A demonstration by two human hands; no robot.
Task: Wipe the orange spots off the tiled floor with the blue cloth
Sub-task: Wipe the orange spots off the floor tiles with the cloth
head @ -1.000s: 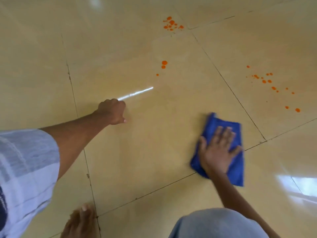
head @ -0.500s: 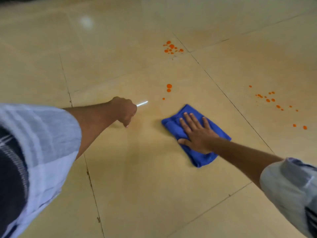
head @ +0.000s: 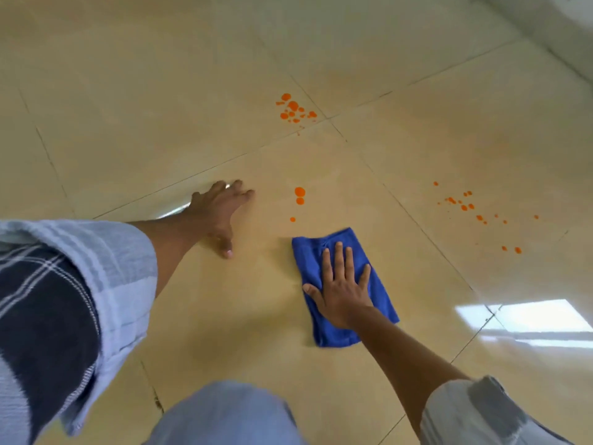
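Observation:
A folded blue cloth [head: 378, 297] lies flat on the beige tiled floor [head: 224, 316]. My right hand [head: 341, 287] presses on it palm down with fingers spread. Just beyond the cloth sit three orange spots [head: 299, 195], apart from its far edge. A cluster of orange spots [head: 295, 110] lies farther away by a tile joint. A scatter of small orange spots [head: 475, 210] lies on the tile to the right. My left hand [head: 221, 210] rests flat on the floor, fingers apart, left of the three spots.
My bent knee in light trousers [head: 224, 412] fills the bottom middle. A wall base [head: 545, 24] runs along the far right corner. A bright window reflection [head: 526, 319] lies on the tile at the right.
My left hand went from a fist to an open palm on the floor. The cloth under my right hand turned lengthwise and now sits just short of the three spots.

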